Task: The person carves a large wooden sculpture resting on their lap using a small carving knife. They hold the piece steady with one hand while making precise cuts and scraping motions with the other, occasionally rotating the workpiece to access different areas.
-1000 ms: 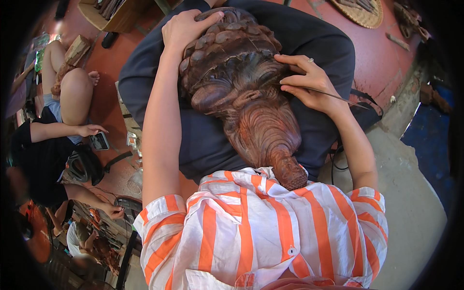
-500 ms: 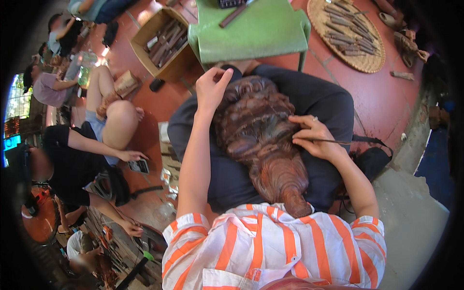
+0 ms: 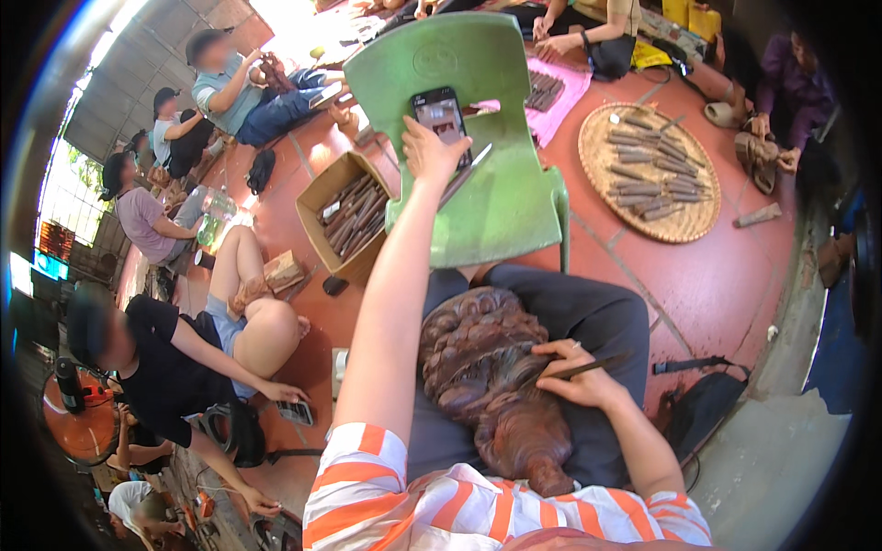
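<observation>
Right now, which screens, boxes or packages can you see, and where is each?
Phone: propped on the green plastic chair, dark slab, lit screen, left hand touching it.
Cardboard box: on the floor left of the chair, open, brown, holding wooden sticks.
Second phone: on the floor by a seated person's hand, small and dark.

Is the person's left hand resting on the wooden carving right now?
No, the left hand reaches out to a phone on the green chair.

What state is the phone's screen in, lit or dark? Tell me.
Lit. The phone, propped against the green chair, shows a bright picture on its screen; the left hand reaches to it.
</observation>
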The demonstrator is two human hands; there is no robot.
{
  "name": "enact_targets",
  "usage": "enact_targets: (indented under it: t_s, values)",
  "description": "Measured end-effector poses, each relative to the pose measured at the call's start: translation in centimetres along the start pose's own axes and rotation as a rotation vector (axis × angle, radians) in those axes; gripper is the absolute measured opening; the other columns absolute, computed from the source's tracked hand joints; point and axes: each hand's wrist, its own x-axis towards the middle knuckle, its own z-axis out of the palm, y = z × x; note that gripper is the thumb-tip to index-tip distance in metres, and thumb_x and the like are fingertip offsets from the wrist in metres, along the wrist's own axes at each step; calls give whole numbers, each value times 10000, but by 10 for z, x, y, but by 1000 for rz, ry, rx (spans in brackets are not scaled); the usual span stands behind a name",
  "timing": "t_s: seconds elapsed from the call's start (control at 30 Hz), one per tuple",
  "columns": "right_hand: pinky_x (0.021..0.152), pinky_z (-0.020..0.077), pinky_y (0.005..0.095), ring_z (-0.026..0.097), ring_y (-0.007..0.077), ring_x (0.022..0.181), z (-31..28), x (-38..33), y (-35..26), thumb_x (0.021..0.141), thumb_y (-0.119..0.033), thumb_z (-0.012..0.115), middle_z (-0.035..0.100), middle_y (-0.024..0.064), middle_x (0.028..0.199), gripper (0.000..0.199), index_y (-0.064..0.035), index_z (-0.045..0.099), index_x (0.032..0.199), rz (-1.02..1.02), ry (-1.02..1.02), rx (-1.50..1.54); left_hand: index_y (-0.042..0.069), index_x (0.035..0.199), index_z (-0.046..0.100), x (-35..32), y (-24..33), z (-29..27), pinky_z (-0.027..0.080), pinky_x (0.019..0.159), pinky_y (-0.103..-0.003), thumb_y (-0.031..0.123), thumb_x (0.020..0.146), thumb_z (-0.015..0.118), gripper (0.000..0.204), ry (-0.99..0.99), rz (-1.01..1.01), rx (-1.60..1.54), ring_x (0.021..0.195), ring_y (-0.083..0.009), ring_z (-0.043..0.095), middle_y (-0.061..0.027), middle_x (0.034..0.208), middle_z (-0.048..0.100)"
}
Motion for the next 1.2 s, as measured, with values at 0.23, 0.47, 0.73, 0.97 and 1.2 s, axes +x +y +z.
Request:
enact_targets:
  t_s: [0.23, 0.47, 0.73, 0.97, 1.2]
  values:
    - [982, 385, 420, 511, 311, 1150, -4, 0, 0, 802, -241, 721, 579, 122, 1250, 156, -89, 727, 840, 49, -20, 21, -58, 1345, 234, 19, 38, 29, 480, 874, -507, 412, 634, 825, 1037, 210, -251, -46, 1115, -402, 520, -233, 1210, 450]
    - [979, 378, 399, 510, 281, 1155, -5, -1, 1, 794, -223, 724, 567, 103, 1283, 141, -90, 740, 837, 58, -30, 18, -71, 1249, 296, 25, 32, 16, 458, 916, -458, 308, 622, 818, 900, 350, -176, -192, 1044, -420, 527, -250, 1142, 460]
    - [968, 379, 403, 517, 289, 1135, -4, -2, -3, 788, -231, 731, 567, 106, 1275, 147, -87, 730, 818, 62, -4, 30, -55, 1280, 304, 14, -27, -113, 420, 948, -424, 324, 646, 829, 907, 270, 109, -525, 1114, -364, 520, -246, 1194, 477]
    - [1002, 372, 422, 488, 325, 1167, 1, -6, -4, 801, -281, 720, 553, 114, 1282, 201, -88, 726, 854, 61, -5, -26, -62, 1271, 334, -101, -183, -235, 410, 975, -394, 253, 637, 828, 863, 188, 91, -102, 1118, -311, 504, -190, 1173, 471]
    - [1019, 351, 428, 490, 322, 1171, 11, -9, -4, 801, -277, 723, 551, 116, 1275, 205, -79, 718, 855, 40, 11, -32, -30, 1267, 313, -249, -346, -318, 467, 906, -490, 216, 526, 824, 934, -310, -171, 495, 1090, -454, 525, -286, 1193, 473]
